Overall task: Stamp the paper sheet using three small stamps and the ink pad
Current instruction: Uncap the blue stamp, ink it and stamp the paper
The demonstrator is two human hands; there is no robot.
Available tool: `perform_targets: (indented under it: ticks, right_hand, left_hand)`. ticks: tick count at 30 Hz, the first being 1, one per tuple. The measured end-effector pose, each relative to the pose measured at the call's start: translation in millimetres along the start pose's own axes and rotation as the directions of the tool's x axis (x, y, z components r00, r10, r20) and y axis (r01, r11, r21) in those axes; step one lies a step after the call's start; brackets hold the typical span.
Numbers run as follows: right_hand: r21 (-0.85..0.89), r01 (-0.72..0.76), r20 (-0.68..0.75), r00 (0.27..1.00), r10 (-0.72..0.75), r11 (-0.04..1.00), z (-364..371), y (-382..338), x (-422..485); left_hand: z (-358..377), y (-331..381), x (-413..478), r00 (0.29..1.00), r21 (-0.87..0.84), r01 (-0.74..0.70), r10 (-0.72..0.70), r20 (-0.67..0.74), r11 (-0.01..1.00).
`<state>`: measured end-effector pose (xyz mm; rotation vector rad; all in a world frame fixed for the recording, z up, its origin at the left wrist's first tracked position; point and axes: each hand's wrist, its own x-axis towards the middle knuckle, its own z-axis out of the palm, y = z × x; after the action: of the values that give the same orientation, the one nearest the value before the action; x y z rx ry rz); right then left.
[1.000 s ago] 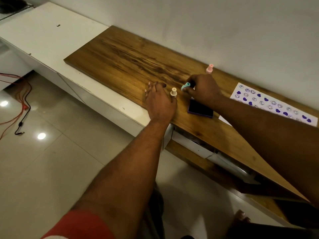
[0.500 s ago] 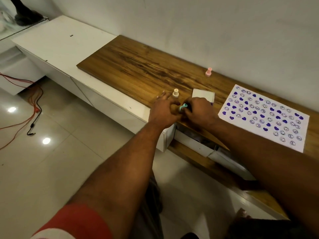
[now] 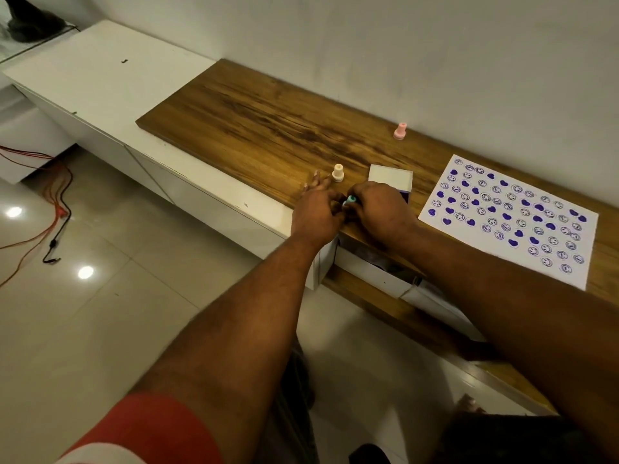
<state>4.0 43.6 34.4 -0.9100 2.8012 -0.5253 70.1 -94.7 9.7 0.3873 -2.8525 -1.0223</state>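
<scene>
- Tiled floor (image 3: 100, 313) below, with a long wooden bench (image 3: 268, 122) running along a plain wall. A white cabinet top (image 3: 100, 78) sits to its left, and loose cables (image 3: 50, 202) lie on the tiles.
- Nearest: a red sleeve (image 3: 144, 430), with both forearms reaching forward.
- The hands meet at the bench's front edge. The right hand (image 3: 382, 212) is curled round the teal stamp (image 3: 350, 199).
- The left hand (image 3: 315, 216) is pressed up against the right, its fingertips lying straight on the wood. Whether its thumb also pinches the teal stamp, I cannot tell.
- The ink pad (image 3: 390, 178) is just behind the right hand, white lid raised. The purple pad is mostly hidden by the knuckles.
- The cream stamp (image 3: 338, 173) stands upright just beyond the left fingertips, untouched.
- The paper sheet (image 3: 509, 219) lies flat to the right, apart from the hands, crowded with purple hearts and smiley rings.
- The pink stamp (image 3: 400, 131) stands upright, farther back by the wall.
- Judgement: the step in hand is readying or inking the teal stamp, and the task looks well advanced.
- Next move calls for a square press on the pad, a carry right to a gap between prints, and a straight press down without sliding.
</scene>
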Motion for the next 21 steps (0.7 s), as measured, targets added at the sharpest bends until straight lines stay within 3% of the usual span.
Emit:
perform_targets:
  ticks: [9,17,21]
  right_hand:
    - [-0.16,0.152,0.017,0.988,-0.151,0.975,-6,8,-7]
    - [-0.056,0.082,-0.035,0.996,-0.084,0.995,-29,19,-14]
    - [-0.054,0.052,-0.026,0.998,-0.053,0.997,-46,34,-22]
  left_hand:
    - [0,0,3,1.0,0.067,0.002,-0.003,0.024,0.998]
    - [0,-6,3,0.998,0.046,0.061,-0.061,0.013,0.997]
    - [-4,-1,-2,0.998,0.132,0.064,-0.064,-0.005,0.989]
